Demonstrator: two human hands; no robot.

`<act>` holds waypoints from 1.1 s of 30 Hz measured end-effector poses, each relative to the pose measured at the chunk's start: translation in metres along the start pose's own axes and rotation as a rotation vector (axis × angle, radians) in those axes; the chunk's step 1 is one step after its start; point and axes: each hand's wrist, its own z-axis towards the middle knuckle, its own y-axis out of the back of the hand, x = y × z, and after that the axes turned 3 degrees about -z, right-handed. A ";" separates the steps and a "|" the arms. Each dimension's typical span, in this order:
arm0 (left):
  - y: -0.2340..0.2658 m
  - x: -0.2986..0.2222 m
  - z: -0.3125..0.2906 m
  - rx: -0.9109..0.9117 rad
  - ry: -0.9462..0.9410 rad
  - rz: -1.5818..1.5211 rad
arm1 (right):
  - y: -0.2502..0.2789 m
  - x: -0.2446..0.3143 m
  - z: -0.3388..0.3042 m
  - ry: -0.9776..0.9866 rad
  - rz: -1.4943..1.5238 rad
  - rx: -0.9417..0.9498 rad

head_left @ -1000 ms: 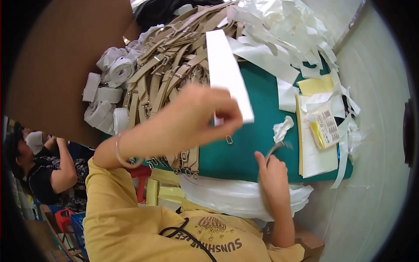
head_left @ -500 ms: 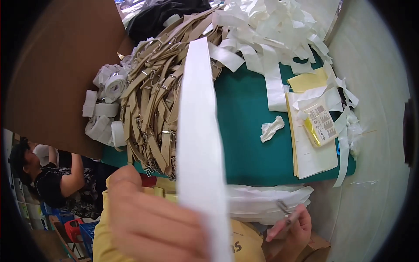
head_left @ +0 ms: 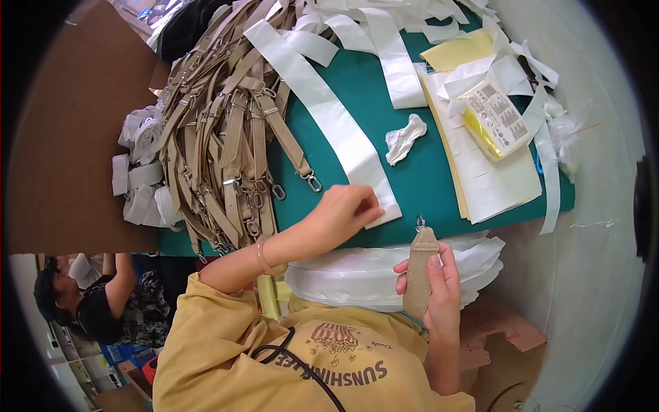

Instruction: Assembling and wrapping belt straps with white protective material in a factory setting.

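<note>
A long white strip (head_left: 328, 113) lies slantwise across the green table. Its near end is in the bent, closed fingers of my left hand (head_left: 343, 214), by the table's front edge. In front of that edge, my right hand (head_left: 445, 292) grips a beige strap piece (head_left: 420, 264) from the side, thumb on its face. A small metal clasp (head_left: 420, 222) tops this piece; its lower end is partly covered by my palm. Left of the white strip lies a large heap of beige straps (head_left: 230, 130) with metal buckles and snap hooks.
White rolls (head_left: 143, 172) sit beside the heap, near a brown cardboard wall (head_left: 75, 137). A crumpled white scrap (head_left: 405, 139), a paper stack (head_left: 491, 182) and a yellow-and-white packet (head_left: 495, 120) lie to the right. White bundled material (head_left: 329, 281) is before my lap. Another person (head_left: 113, 299) is at lower left.
The white strip, held up before me earlier, now lies on the table. My left hand has moved away from the camera to its near end. My right hand has risen with the strap piece.
</note>
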 end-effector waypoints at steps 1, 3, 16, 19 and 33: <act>-0.004 0.002 -0.003 0.035 -0.018 0.038 | 0.000 -0.001 0.001 0.000 -0.021 0.007; -0.008 0.001 -0.007 0.137 -0.004 -0.002 | 0.000 0.001 0.004 0.003 -0.027 -0.004; -0.004 -0.026 0.006 0.196 -0.085 0.151 | 0.012 0.004 -0.016 0.048 -0.100 -0.041; -0.007 -0.021 0.039 0.118 -0.203 0.137 | 0.017 0.002 -0.016 0.061 -0.057 -0.062; -0.038 -0.016 0.046 -0.145 -0.511 0.505 | 0.028 0.005 -0.029 0.123 0.046 -0.156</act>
